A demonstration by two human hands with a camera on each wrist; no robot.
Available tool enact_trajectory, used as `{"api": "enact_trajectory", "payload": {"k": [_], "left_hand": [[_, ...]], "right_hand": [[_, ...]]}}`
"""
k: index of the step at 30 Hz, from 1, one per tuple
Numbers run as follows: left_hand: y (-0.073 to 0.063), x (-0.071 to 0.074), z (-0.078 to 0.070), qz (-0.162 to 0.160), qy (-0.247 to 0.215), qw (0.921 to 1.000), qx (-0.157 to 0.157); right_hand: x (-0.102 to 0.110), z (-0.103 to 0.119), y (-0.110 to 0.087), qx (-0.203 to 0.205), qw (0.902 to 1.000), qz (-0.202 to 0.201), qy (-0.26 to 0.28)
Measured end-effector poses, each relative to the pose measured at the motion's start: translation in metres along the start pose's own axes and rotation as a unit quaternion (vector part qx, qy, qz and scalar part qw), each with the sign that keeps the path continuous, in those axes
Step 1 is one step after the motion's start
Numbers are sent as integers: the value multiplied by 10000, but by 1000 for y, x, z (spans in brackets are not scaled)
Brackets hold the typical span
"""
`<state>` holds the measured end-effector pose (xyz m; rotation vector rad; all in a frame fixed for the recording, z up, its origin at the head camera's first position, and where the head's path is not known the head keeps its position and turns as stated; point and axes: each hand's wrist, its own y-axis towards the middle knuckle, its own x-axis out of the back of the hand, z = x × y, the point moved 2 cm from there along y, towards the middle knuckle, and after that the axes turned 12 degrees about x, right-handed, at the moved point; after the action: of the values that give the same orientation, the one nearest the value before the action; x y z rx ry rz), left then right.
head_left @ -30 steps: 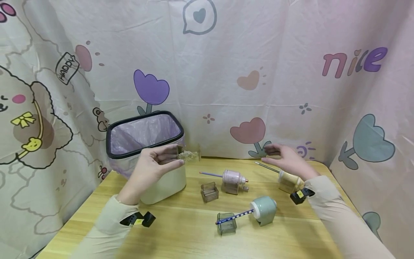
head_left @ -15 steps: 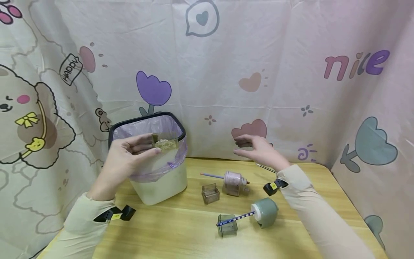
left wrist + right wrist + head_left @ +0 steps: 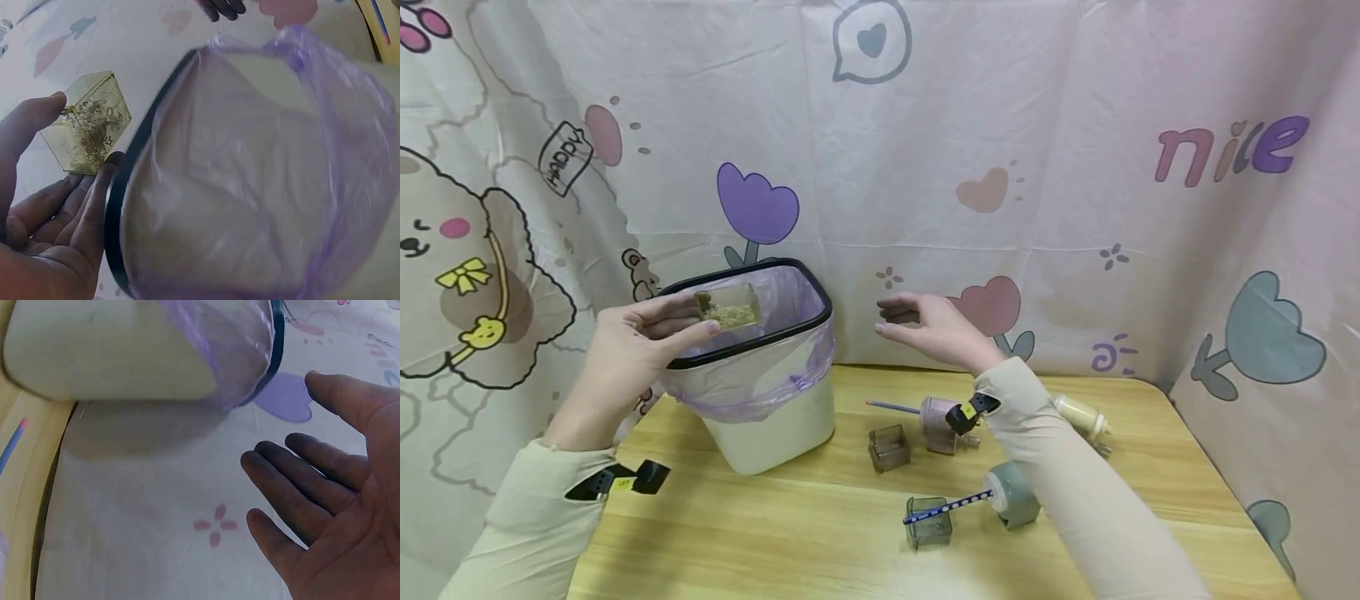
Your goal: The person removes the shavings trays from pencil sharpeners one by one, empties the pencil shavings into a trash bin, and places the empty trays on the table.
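Note:
My left hand (image 3: 647, 342) pinches a clear yellowish shavings box (image 3: 730, 308) between thumb and fingers, above the near left part of the trash bin's opening. Pencil shavings (image 3: 97, 128) lie inside the box in the left wrist view. The white trash bin (image 3: 775, 433) has a black rim (image 3: 808, 329) and a purple liner bag (image 3: 350, 137) folded over it. My right hand (image 3: 936, 329) is in the air to the right of the bin. Its fingers (image 3: 294, 487) are extended and hold nothing.
On the table (image 3: 760, 533) lie a purple pencil sharpener (image 3: 934, 421), a green sharpener (image 3: 1015, 496) with a blue dotted pencil (image 3: 958, 502), and a yellow sharpener (image 3: 1078, 414). Two clear boxes, one brownish (image 3: 889, 450) and one greenish (image 3: 928, 525), sit near them. A printed curtain (image 3: 880, 167) hangs behind.
My left hand has carried the shavings box leftward and up, from right of the bin to over its opening. My right hand has moved left, away from the yellow sharpener, toward the bin.

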<state>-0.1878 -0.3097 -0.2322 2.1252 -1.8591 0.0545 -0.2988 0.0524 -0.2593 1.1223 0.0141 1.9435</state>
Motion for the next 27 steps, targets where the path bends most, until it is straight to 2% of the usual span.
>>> {"api": "enact_trajectory", "payload": {"k": [4, 7, 11, 14, 21, 27], "left_hand": [[4, 11, 1, -12, 128, 9998, 161], [7, 17, 1, -137, 486, 9983, 305], [9, 25, 4, -429, 1152, 9911, 515], [11, 32, 7, -566, 1430, 9862, 610], [19, 39, 10, -518, 1874, 9778, 786], [23, 42, 8, -502, 2234, 9706, 743]], "right_hand": [[-8, 7, 15, 100, 9999, -50, 127], [-13, 13, 25, 99, 9996, -150, 236], [-22, 23, 38, 96, 9992, -273, 275], [-29, 31, 48, 123, 9992, -311, 225], [-42, 39, 61, 14, 9992, -362, -160], [-49, 41, 67, 14, 9985, -431, -339]]}}
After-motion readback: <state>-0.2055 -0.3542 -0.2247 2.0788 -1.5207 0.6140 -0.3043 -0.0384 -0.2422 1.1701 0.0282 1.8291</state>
